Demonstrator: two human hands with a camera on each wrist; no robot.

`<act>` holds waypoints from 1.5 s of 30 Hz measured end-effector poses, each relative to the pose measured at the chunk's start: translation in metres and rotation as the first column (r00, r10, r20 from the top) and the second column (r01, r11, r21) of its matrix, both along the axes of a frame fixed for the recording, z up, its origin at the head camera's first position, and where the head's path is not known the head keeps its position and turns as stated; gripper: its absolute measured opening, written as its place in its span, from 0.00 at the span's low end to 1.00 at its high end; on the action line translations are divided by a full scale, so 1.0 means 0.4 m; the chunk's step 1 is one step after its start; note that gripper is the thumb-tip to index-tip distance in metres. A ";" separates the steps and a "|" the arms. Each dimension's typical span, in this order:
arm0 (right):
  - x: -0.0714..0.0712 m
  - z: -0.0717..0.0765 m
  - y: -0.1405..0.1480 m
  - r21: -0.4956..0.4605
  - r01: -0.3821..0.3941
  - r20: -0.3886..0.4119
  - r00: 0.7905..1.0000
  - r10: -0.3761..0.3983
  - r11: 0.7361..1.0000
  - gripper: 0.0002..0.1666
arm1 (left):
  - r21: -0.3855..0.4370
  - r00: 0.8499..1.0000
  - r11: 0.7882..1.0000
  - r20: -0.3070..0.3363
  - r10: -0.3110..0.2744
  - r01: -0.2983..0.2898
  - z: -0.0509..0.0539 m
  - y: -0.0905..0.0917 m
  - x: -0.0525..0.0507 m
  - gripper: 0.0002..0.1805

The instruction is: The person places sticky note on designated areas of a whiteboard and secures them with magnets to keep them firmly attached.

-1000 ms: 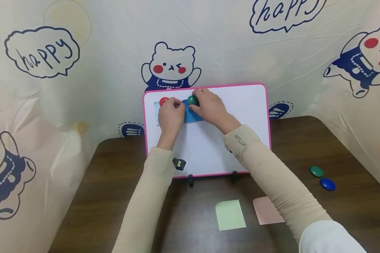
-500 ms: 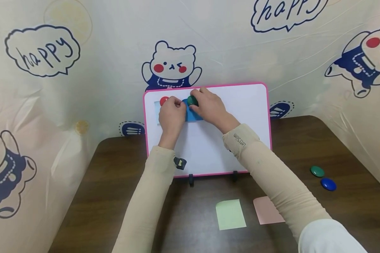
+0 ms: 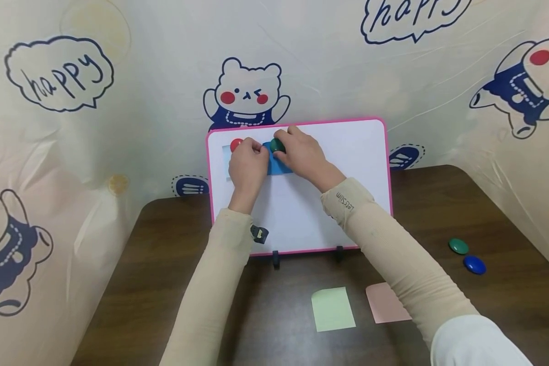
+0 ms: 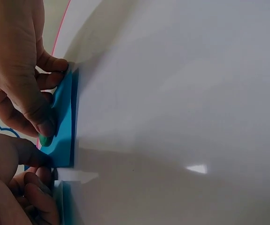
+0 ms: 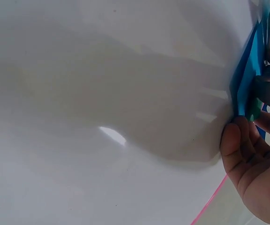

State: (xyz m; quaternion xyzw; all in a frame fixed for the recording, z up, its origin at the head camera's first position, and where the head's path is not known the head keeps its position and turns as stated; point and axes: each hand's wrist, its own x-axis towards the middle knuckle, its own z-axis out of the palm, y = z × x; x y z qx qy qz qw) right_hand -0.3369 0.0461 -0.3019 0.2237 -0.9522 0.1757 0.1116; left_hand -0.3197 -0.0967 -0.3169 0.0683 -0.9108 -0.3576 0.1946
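Observation:
A white magnetic whiteboard (image 3: 302, 218) with a pink frame stands upright on the table. My right hand (image 3: 304, 155) holds a round green magnet (image 3: 277, 145) between thumb and fingers at the upper part of a blue sticky note (image 3: 278, 166) on the board. With thumb and fingertips, my left hand (image 3: 248, 165) pinches that note's left edge, as the left wrist view shows at the note's corner (image 4: 62, 154). To the left, a red magnet (image 3: 236, 144) sits over a pale blue note (image 3: 226, 162), both partly hidden behind my left hand.
On the table, a green note (image 3: 333, 309) and a pink note (image 3: 386, 304) lie in front of the board, the pink one partly under my right forearm. A green magnet (image 3: 458, 246) and a blue magnet (image 3: 475, 265) lie at the right. Black feet (image 3: 276, 260) support the board.

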 end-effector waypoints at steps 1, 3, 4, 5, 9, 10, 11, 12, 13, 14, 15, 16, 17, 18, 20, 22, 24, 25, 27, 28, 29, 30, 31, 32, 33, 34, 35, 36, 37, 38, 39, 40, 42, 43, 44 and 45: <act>0.001 0.002 0.001 0.000 0.001 -0.002 1.000 -0.001 1.000 0.30 | -0.004 1.000 1.000 -0.001 0.000 0.000 0.002 0.001 0.001 0.13; 0.004 0.005 0.002 -0.002 0.001 -0.005 1.000 -0.001 1.000 0.30 | -0.009 1.000 1.000 -0.004 0.003 -0.003 0.006 0.003 0.003 0.13; 0.006 0.006 0.003 -0.001 0.002 -0.005 1.000 -0.002 1.000 0.30 | -0.013 1.000 1.000 -0.007 0.000 0.000 0.008 0.004 0.004 0.13; 0.007 0.007 0.004 0.000 0.002 -0.007 1.000 -0.002 1.000 0.30 | -0.019 1.000 1.000 -0.010 -0.001 0.001 0.009 0.005 0.005 0.13; 0.011 0.008 0.009 -0.002 0.006 -0.011 1.000 -0.006 1.000 0.30 | -0.059 1.000 0.998 -0.027 -0.006 0.004 0.010 0.009 0.009 0.13; 0.012 0.008 0.011 -0.003 0.008 -0.011 1.000 -0.008 1.000 0.30 | -0.070 1.000 0.998 -0.029 -0.006 0.004 0.010 0.010 0.011 0.13; 0.014 0.009 0.013 -0.004 0.011 -0.008 1.000 -0.011 1.000 0.30 | -0.080 1.000 0.997 -0.030 -0.004 0.002 0.009 0.010 0.013 0.13; 0.016 0.009 0.016 -0.008 0.014 -0.006 1.000 -0.014 1.000 0.30 | -0.087 0.999 0.996 -0.035 -0.004 0.001 0.008 0.010 0.015 0.14; 0.018 0.008 0.019 -0.012 0.018 -0.004 1.000 -0.018 1.000 0.30 | -0.089 0.999 0.996 -0.037 -0.006 0.003 0.007 0.010 0.017 0.14; 0.021 0.009 0.024 -0.015 0.024 0.000 1.000 -0.024 1.000 0.31 | -0.090 0.999 0.996 -0.036 -0.007 0.004 0.005 0.010 0.020 0.14; 0.025 0.008 0.029 -0.020 0.029 0.003 1.000 -0.029 0.999 0.31 | -0.088 0.999 0.996 -0.038 -0.008 0.005 0.003 0.009 0.023 0.14; 0.028 0.008 0.035 -0.024 0.034 0.002 0.999 -0.034 0.999 0.31 | -0.084 0.999 0.996 -0.043 -0.014 0.010 0.001 0.008 0.025 0.14; 0.032 0.007 0.042 -0.028 0.038 0.000 0.999 -0.038 0.999 0.31 | -0.080 0.999 0.997 -0.050 -0.019 0.015 -0.002 0.006 0.027 0.14; 0.036 0.005 0.050 -0.032 0.041 -0.004 0.999 -0.041 0.999 0.31 | -0.076 0.998 0.997 -0.056 -0.026 0.022 -0.005 0.004 0.030 0.14; 0.045 0.000 0.065 -0.040 0.046 -0.011 0.999 -0.047 0.998 0.31 | -0.067 0.997 0.997 -0.059 -0.041 0.037 -0.012 -0.001 0.037 0.14; 0.055 -0.005 0.080 -0.040 0.048 -0.018 0.999 -0.049 0.998 0.30 | -0.055 0.996 0.997 -0.062 -0.060 0.057 -0.018 -0.009 0.046 0.14; 0.067 -0.010 0.094 -0.039 0.047 -0.010 0.999 -0.047 0.998 0.29 | -0.051 0.996 0.996 -0.055 -0.072 0.069 -0.025 -0.019 0.059 0.13; 0.073 -0.012 0.101 -0.040 0.044 -0.004 0.999 -0.044 0.998 0.29 | -0.052 0.996 0.996 -0.047 -0.079 0.076 -0.028 -0.025 0.066 0.13; 0.085 -0.015 0.114 -0.034 0.040 0.011 0.999 -0.039 0.999 0.28 | -0.063 0.996 0.994 -0.023 -0.086 0.084 -0.035 -0.038 0.079 0.13; 0.091 -0.018 0.122 -0.028 0.036 0.020 0.999 -0.036 0.999 0.27 | -0.074 0.996 0.993 -0.009 -0.088 0.087 -0.040 -0.045 0.086 0.13; 0.097 -0.020 0.130 -0.020 0.031 0.029 0.999 -0.030 0.999 0.27 | -0.081 0.996 0.993 0.006 -0.091 0.091 -0.044 -0.051 0.092 0.13; 0.104 -0.022 0.138 -0.010 0.026 0.035 0.999 -0.026 1.000 0.26 | -0.090 0.995 0.991 0.023 -0.096 0.098 -0.050 -0.056 0.098 0.13; 0.112 -0.025 0.147 0.000 0.019 0.044 0.999 -0.019 1.000 0.25 | -0.095 0.994 0.990 0.042 -0.102 0.106 -0.054 -0.061 0.104 0.13; 0.119 -0.030 0.157 0.012 0.011 0.049 0.999 -0.012 1.000 0.24 | -0.097 0.992 0.989 0.058 -0.108 0.113 -0.060 -0.065 0.111 0.13; 0.128 -0.035 0.167 0.021 0.004 0.058 0.998 -0.005 1.000 0.24 | -0.099 0.991 0.987 0.073 -0.116 0.123 -0.065 -0.069 0.117 0.13; 0.137 -0.041 0.178 0.026 -0.004 0.068 0.998 0.002 1.000 0.23 | -0.096 0.988 0.986 0.087 -0.126 0.134 -0.070 -0.073 0.124 0.13; 0.146 -0.048 0.189 0.028 -0.012 0.075 0.997 0.010 1.000 0.22 | -0.093 0.986 0.985 0.100 -0.136 0.146 -0.075 -0.076 0.132 0.13; 0.156 -0.056 0.200 0.029 -0.014 0.082 0.997 0.012 0.999 0.20 | -0.093 0.982 0.983 0.113 -0.148 0.159 -0.080 -0.079 0.140 0.12; 0.164 -0.064 0.212 0.028 -0.014 0.088 0.996 0.011 1.000 0.20 | -0.090 0.979 0.980 0.123 -0.164 0.175 -0.084 -0.082 0.148 0.13; 0.173 -0.072 0.224 0.022 -0.010 0.095 0.995 0.008 1.000 0.19 | -0.087 0.974 0.977 0.133 -0.181 0.194 -0.089 -0.085 0.156 0.13; 0.182 -0.080 0.236 0.017 -0.006 0.103 0.995 0.004 1.000 0.18 | -0.085 0.970 0.974 0.141 -0.198 0.211 -0.094 -0.087 0.164 0.13; 0.191 -0.088 0.247 0.011 -0.002 0.110 0.994 0.001 1.000 0.18 | -0.081 0.965 0.970 0.151 -0.216 0.229 -0.099 -0.089 0.173 0.12; 0.208 -0.102 0.268 0.003 0.005 0.117 0.993 -0.005 1.000 0.17 | -0.068 0.951 0.961 0.180 -0.253 0.269 -0.111 -0.093 0.189 0.11; 0.216 -0.109 0.279 -0.003 0.006 0.120 0.993 -0.005 1.000 0.16 | -0.050 0.940 0.955 0.198 -0.277 0.292 -0.116 -0.095 0.197 0.10; 0.223 -0.116 0.290 -0.009 0.003 0.120 0.993 -0.002 1.000 0.16 | -0.029 0.929 0.950 0.217 -0.298 0.312 -0.124 -0.096 0.205 0.09; 0.231 -0.122 0.301 -0.011 -0.001 0.115 0.993 0.002 1.000 0.15 | -0.009 0.917 0.943 0.235 -0.321 0.332 -0.131 -0.098 0.212 0.09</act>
